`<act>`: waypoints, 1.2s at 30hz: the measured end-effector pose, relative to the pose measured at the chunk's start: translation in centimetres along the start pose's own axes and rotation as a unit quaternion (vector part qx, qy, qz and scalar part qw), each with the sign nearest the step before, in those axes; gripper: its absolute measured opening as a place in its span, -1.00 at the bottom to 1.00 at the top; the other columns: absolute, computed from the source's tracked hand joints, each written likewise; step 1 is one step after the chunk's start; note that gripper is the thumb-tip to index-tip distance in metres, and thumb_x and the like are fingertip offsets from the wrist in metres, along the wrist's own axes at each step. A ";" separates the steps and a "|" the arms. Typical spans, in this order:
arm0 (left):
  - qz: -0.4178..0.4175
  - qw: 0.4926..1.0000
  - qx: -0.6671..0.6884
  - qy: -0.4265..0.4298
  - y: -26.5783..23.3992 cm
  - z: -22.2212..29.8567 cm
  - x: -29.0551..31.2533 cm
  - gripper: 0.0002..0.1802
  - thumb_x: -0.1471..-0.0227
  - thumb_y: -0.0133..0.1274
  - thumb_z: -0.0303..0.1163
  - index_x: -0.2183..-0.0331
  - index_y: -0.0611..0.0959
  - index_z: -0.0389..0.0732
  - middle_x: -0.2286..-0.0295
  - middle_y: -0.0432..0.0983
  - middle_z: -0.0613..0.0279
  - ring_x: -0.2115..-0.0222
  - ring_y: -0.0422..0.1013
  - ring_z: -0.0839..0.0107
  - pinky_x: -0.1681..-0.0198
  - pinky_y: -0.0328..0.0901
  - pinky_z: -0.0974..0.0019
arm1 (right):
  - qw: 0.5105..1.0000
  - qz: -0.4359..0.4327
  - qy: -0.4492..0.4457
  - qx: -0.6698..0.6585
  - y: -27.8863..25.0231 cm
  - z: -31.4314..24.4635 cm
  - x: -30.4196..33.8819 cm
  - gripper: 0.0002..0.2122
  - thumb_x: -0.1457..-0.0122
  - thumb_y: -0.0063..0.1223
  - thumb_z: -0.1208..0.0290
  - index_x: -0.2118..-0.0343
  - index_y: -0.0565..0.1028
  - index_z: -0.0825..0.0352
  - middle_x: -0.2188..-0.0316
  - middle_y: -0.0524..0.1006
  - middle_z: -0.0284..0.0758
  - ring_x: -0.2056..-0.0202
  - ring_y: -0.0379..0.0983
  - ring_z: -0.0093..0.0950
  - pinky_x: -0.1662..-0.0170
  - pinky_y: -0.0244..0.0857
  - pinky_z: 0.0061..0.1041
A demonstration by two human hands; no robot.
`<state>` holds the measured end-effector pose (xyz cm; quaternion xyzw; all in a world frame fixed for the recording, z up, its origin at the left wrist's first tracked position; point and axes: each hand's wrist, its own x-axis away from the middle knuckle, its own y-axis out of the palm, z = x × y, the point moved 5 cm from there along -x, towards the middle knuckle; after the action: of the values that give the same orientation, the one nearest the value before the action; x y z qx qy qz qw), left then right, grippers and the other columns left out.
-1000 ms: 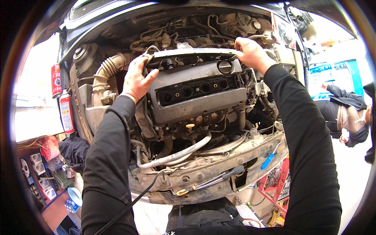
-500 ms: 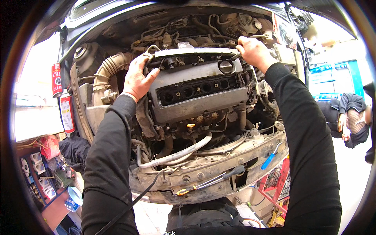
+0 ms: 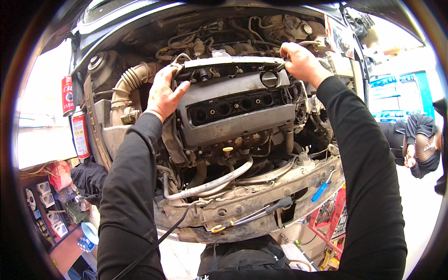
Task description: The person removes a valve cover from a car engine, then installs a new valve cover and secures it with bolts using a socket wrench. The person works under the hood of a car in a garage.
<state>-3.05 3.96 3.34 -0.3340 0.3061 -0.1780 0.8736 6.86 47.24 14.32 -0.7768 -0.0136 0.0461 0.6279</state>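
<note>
Behind the grey engine valve cover, a long silver fuel rail lies crosswise, with connectors and wiring hanging beneath it. My left hand is at the rail's left end, its thumb standing apart and its fingertips curled behind, partly hidden. At the opposite end my right hand is closed, fingers bent around the rail's tip or a fitting there. The black oil filler cap sits just below that hand. Several round wells show in the open recess of the cover.
On the front crossmember lie an orange-and-black long-handled tool and a blue-handled tool. A ribbed intake hose curves at left, near two red spray cans. Another person is at far right, beside a red stand.
My right hand has shifted very slightly at the rail's end. My left hand stays in place. The person at far right has moved a little.
</note>
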 end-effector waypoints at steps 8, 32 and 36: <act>0.003 1.000 -0.018 0.011 -0.1 0.3 -0.1 -0.26 -0.27 0.39 0.00 -0.27 0.62 -0.27 -0.24 0.55 -0.18 -0.31 0.43 -0.12 -0.44 0.30 -0.03 | 1.000 0.015 -0.021 -0.015 -0.2 0.2 0.3 -0.84 -0.25 0.15 0.58 0.12 0.55 0.35 0.18 0.65 0.00 0.03 0.63 0.03 -0.10 0.50 -0.10; 0.002 0.999 0.038 -0.007 -1.2 1.4 -0.4 -0.29 -0.23 0.39 -0.01 -0.23 0.63 -0.24 -0.23 0.53 -0.17 -0.29 0.44 -0.13 -0.39 0.35 -0.01 | 0.999 0.020 -0.034 -0.021 -0.5 -0.1 0.5 -0.84 -0.37 0.26 0.46 0.08 0.55 0.35 0.19 0.67 -0.06 0.08 0.66 -0.05 -0.03 0.53 -0.09; 0.001 0.999 0.031 -0.009 -1.1 1.4 -0.4 -0.29 -0.23 0.39 -0.01 -0.22 0.63 -0.24 -0.23 0.53 -0.17 -0.29 0.44 -0.13 -0.39 0.35 -0.01 | 0.997 -0.032 0.045 0.056 0.1 0.7 0.2 -0.85 -0.35 0.24 0.49 0.08 0.54 0.34 0.21 0.67 -0.08 0.11 0.66 -0.06 -0.03 0.54 -0.13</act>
<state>-2.54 4.04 5.12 -0.3079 0.2929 -0.1835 0.8864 7.03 47.90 14.08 -0.7406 -0.0078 -0.0080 0.6719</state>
